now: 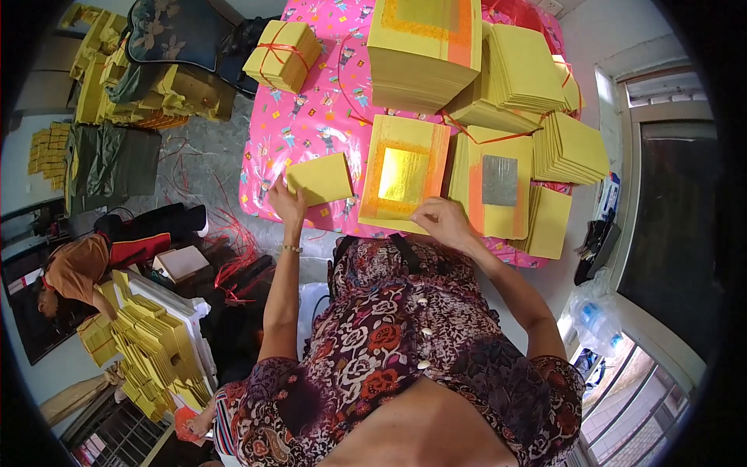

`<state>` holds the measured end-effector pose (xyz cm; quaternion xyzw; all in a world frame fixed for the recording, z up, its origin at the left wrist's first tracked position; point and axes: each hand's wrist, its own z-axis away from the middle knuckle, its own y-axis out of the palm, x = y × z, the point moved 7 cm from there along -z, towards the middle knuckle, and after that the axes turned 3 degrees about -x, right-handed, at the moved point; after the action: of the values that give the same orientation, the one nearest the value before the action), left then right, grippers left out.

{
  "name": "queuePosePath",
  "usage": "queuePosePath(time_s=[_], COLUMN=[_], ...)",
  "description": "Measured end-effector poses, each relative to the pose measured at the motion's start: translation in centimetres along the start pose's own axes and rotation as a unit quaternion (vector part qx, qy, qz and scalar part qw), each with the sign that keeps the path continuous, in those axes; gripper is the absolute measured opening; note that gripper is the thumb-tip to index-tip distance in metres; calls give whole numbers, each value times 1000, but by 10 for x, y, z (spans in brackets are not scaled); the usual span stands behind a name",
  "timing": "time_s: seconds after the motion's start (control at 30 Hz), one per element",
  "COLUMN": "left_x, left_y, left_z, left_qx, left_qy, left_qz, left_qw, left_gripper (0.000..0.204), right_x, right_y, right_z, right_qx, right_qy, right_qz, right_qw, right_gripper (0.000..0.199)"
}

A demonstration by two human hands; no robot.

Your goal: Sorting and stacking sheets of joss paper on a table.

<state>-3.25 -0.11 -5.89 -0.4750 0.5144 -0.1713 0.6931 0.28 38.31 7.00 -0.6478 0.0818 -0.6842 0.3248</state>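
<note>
Crowding the gold-foil stack [403, 176]: a silver-foil stack [498, 185] just right of it, a tall yellow paper pile [424, 50] beyond it, a red-tied bundle [282, 54] far beyond-left. Worktop [311, 117] carries a pink patterned cloth; grey floor left of it, with red string and another person [74, 272] among more yellow stacks. Left hand [288, 204] grips a plain yellow sheet pack [320, 179] just left of the gold-foil stack, long axis running left-right, slightly tilted. Right hand [445, 222] rests flat, fingers spread, on that stack's near edge.
</note>
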Motion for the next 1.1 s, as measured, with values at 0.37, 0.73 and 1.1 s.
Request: queuePosePath(time_s=[0.37,0.73,1.1], left_x=[-233,-217,-213], left_y=[-34,-7,-6], left_z=[88,85,85], left_qx=[363,406,406], left_qy=[428,392,378], left_qz=[140,113,124], left_qw=[816,818,823], left_gripper=[50,25,23], right_x=[-42,-44,-39], right_y=[5,6,3], right_z=[-14,-23,-25], right_qx=[112,179,199], right_qy=[190,219,228], right_qz=[-130,-132,-121], right_qw=[967,950,945], right_gripper=[29,26,29])
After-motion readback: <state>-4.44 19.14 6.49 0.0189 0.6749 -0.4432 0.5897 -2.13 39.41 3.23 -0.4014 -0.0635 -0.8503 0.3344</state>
